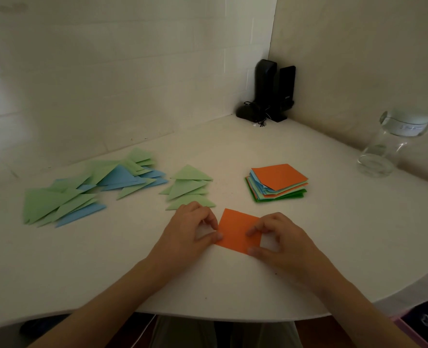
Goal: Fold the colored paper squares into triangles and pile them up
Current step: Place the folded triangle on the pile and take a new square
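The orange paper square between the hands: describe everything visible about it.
The orange paper square is a thin, matte sheet, still unfolded and lying flat on the white table, turned so one corner points away from the person. The left hand pinches its left edge, and the right hand holds its right side with curled fingers, covering that corner. It sits nearer the person than the stack of unfolded squares.

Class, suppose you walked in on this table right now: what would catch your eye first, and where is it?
The flat orange paper square near the table's front edge stands out most, with the left hand and right hand pinching its sides. To its left lie scattered green and blue folded paper triangles. Behind it on the right sits the stack of unfolded coloured paper squares, orange on top.
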The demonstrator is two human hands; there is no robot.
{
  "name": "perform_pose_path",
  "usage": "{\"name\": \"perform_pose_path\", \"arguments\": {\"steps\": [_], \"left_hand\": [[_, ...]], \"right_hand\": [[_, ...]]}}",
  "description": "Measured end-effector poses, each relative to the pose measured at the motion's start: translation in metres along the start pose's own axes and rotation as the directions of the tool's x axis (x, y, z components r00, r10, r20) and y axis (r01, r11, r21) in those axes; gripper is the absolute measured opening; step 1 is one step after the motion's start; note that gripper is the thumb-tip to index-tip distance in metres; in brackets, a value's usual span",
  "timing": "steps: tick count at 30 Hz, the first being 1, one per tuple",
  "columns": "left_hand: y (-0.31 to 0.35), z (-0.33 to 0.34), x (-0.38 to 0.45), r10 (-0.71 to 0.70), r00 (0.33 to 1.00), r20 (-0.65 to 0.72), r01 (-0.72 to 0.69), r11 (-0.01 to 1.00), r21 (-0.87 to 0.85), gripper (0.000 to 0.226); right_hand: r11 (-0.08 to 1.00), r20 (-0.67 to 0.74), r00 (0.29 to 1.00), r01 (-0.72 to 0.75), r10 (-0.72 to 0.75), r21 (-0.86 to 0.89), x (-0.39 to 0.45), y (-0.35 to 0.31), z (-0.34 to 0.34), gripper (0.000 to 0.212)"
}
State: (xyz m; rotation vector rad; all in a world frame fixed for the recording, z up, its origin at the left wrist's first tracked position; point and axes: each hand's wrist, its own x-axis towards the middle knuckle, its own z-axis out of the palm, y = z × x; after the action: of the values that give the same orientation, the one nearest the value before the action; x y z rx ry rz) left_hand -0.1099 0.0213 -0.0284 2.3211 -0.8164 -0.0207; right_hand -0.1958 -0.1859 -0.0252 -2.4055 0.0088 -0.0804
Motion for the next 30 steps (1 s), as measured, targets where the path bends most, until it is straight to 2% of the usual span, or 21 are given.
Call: {"name": "perform_pose_path", "arguments": {"steps": [2,4,6,9,11,13,16,19,21,24,28,30], "left_hand": [[0.005,0.003,-0.002,0.086,0.996,-0.037,-0.084,0.996,0.039,0.009],[0.012,0.009,-0.007,0.209,0.977,-0.047,-0.203,0.973,0.109,0.017],[0.022,0.017,-0.015,0.266,0.964,-0.013,-0.261,0.952,0.159,0.021],[0.030,0.026,-0.023,0.294,0.955,0.030,-0.292,0.927,0.235,0.029],[0.031,0.025,-0.022,0.281,0.959,0.044,-0.283,0.925,0.254,0.039],[0.033,0.022,-0.019,0.266,0.963,0.049,-0.270,0.929,0.254,0.043],[0.034,0.017,-0.017,0.276,0.960,0.048,-0.279,0.926,0.255,0.047],[0.029,0.014,-0.017,0.303,0.951,0.054,-0.306,0.914,0.267,0.050],[0.024,0.011,-0.016,0.328,0.943,0.055,-0.330,0.903,0.277,0.048],[0.016,0.009,-0.013,0.347,0.936,0.055,-0.348,0.899,0.264,0.038],[0.002,0.007,-0.010,0.360,0.933,-0.007,-0.353,0.917,0.184,0.022],[-0.007,0.006,-0.008,0.354,0.934,-0.051,-0.341,0.926,0.163,0.022]], "right_hand": [[1.000,-0.007,1.000,0.015,-0.014,0.002,-0.001,0.000,0.001,0.027],[0.999,-0.032,0.999,0.032,-0.032,-0.005,-0.001,-0.001,0.003,0.027],[0.999,-0.039,0.998,0.053,-0.053,-0.010,-0.002,-0.001,0.001,0.026],[0.995,-0.015,0.995,0.094,-0.095,-0.031,0.001,-0.002,-0.008,0.025],[0.994,-0.096,0.990,0.094,-0.100,-0.064,0.003,-0.002,-0.016,0.030],[0.988,-0.138,0.987,0.067,-0.086,-0.139,0.006,0.002,-0.020,0.044],[0.984,-0.069,0.995,0.062,-0.075,-0.166,0.006,0.003,-0.021,0.060],[0.956,-0.030,0.982,0.172,-0.184,-0.237,0.009,0.003,-0.020,0.044],[0.940,0.013,0.983,0.181,-0.185,-0.289,0.009,0.001,-0.020,0.032],[0.925,-0.036,0.968,0.227,-0.249,-0.304,0.009,0.004,-0.019,0.026],[0.928,-0.052,0.968,0.220,-0.246,-0.299,0.009,0.006,-0.014,0.019],[0.954,-0.091,0.978,0.159,-0.187,-0.252,0.010,0.003,-0.013,0.016]]}}
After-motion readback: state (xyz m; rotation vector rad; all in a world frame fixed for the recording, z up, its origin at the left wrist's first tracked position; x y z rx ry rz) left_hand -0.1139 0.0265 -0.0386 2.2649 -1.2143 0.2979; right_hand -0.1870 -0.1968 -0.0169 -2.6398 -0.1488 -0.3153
